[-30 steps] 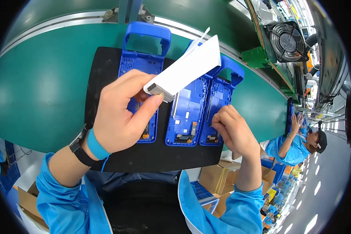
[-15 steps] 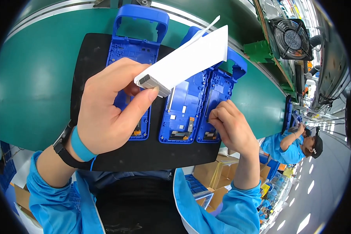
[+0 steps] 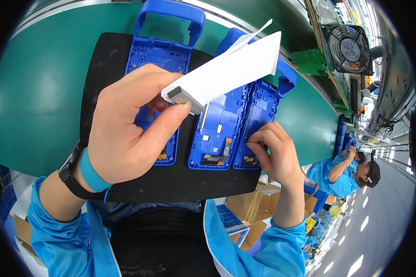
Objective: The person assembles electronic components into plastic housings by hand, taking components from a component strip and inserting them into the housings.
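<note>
A green tabletop carries a black mat with rounded corners. On the mat, open side up, lie a blue left case, partly hidden from view, and, apart from it, a blue middle case with a blue right case just beside it. All three have their handle ends turned away from the person, and the left case's handle reaches past the mat's far edge, over the green surface.
</note>
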Demonstrator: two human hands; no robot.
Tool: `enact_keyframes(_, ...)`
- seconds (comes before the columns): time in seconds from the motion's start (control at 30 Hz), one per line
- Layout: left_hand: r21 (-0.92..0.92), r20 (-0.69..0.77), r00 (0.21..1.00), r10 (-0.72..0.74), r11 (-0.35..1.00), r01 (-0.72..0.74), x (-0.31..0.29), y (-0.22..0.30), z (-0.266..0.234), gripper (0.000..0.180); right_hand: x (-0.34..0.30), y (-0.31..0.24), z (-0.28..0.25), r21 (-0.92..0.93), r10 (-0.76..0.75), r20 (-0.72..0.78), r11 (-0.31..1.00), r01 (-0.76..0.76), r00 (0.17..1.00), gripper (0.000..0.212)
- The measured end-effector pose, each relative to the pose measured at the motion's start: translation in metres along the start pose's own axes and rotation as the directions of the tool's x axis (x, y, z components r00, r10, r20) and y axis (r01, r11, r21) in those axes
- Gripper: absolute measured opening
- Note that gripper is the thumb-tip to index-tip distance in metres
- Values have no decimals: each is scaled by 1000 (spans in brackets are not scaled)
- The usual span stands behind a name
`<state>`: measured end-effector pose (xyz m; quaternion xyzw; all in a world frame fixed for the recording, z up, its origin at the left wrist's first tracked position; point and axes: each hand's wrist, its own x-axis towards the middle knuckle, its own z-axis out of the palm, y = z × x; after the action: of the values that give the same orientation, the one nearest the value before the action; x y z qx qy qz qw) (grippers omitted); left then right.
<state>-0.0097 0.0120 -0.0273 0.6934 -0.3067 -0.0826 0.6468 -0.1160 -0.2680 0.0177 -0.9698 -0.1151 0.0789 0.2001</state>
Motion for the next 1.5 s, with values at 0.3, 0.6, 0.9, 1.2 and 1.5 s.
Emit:
enact_keyframes(0.3,11,3,999,32,999,-32,0,0,-2,25,-5,3,4,22,-12,-28,1000,13,1000,15)
enact_keyframes(0.6,-4,11,1000,24,1000,-24,-1,-1,-3,27,-12,-3,-11,-28,1,18,1000,-1,1000,15)
enact_keyframes(0.9,-2,33,999,29,1000,-28,-2,-4,-3,27,-18,1,-11,-38,36,133,999,-31,990,13)
enact_keyframes(1.2,-3,26,999,27,1000,-27,-4,-5,-3,28,-19,1,-5,-56,14,90,998,-9,996,14)
enact_keyframes(1.5,-11,34,999,24,1000,-23,-4,-5,-2,28,-21,0,-4,-60,7,69,998,-3,998,14)
